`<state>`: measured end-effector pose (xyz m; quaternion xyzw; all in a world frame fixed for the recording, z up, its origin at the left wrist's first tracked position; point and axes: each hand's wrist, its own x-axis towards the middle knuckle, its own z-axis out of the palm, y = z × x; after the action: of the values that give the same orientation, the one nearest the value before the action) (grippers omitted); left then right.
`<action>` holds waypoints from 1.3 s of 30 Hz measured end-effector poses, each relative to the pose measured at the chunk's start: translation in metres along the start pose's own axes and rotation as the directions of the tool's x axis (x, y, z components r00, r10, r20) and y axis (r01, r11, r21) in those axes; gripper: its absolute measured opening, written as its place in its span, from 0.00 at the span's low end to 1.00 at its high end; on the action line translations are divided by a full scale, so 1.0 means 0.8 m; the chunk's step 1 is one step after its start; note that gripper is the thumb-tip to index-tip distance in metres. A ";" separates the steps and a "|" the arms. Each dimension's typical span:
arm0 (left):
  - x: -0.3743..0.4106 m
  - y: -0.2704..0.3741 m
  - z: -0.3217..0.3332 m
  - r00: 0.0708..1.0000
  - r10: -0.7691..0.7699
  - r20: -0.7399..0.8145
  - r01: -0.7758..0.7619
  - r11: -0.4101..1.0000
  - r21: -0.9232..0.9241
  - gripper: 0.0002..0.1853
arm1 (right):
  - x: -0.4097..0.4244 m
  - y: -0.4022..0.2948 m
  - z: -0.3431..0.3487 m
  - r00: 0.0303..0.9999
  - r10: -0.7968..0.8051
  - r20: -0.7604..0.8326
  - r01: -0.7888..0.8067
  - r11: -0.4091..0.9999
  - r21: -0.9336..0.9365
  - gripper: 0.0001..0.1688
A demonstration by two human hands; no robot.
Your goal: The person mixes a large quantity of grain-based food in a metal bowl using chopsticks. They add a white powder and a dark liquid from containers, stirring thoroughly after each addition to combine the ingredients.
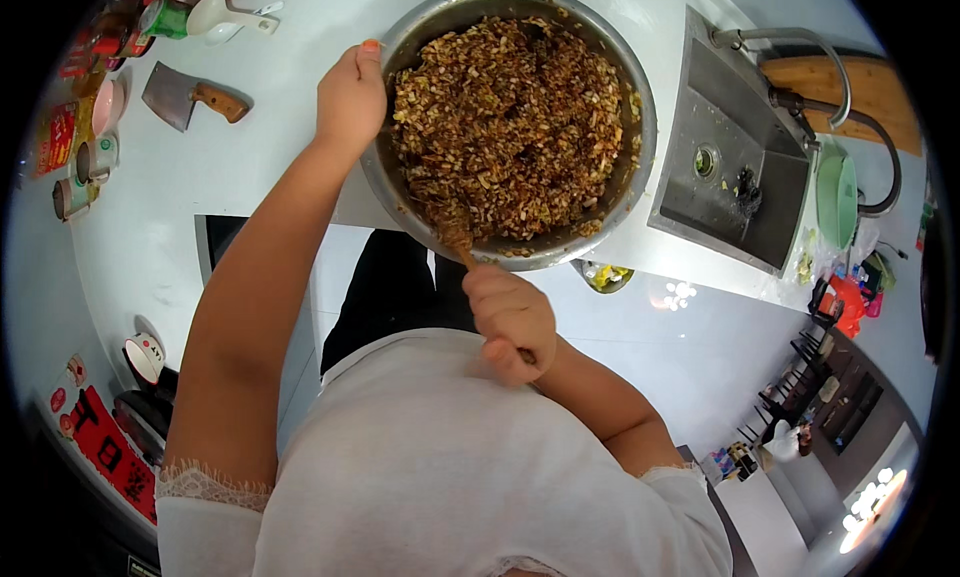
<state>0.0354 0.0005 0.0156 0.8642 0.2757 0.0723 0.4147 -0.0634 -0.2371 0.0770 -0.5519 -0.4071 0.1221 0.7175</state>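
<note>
In front of me a large stainless steel basin (643, 142) sits on the white counter, its near rim reaching past the counter's front edge. A brown mixture of finely chopped vegetables and seasoning (517, 127) covers its bottom, with bits stuck to the inner wall. My left hand (352, 93) grips the basin's left rim, thumb on top. My right hand (514, 322) is closed around the handle of a wooden utensil (466, 256), just outside the near rim. The utensil's far end is coated and partly buried in the mixture, so its shape is hidden.
On the left lies a cleaver (180, 97) with a wooden handle, below a white spoon (225, 16). Several jars and packets line the wall. To the right are a steel sink (720, 142) with a faucet (817, 41), a green plastic basin (836, 194) and a wooden cutting board (847, 101).
</note>
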 end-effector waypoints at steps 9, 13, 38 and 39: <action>0.000 -0.005 0.003 1.000 -0.011 -0.029 0.013 0.998 0.053 0.27 | -0.055 -0.017 -0.078 0.936 0.145 -0.321 -0.071 0.971 0.230 0.25; -0.002 -0.002 0.003 0.999 -0.031 -0.032 0.032 0.999 0.043 0.27 | -0.048 -0.018 -0.123 0.913 0.190 -0.362 -0.076 0.948 0.308 0.25; 0.000 -0.002 0.001 0.998 -0.031 0.051 0.039 0.984 -0.174 0.20 | 0.185 0.074 -0.292 0.634 0.548 -0.545 -0.483 0.831 0.274 0.20; 0.001 -0.001 0.000 0.998 -0.025 0.066 0.036 0.986 -0.164 0.20 | 0.196 0.081 -0.292 0.639 0.551 -0.536 -0.503 0.827 0.251 0.20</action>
<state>0.0353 0.0014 0.0152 0.8243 0.2686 0.0611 0.4946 0.2225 -0.2771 0.0758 -0.6274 0.0190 0.1650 0.7608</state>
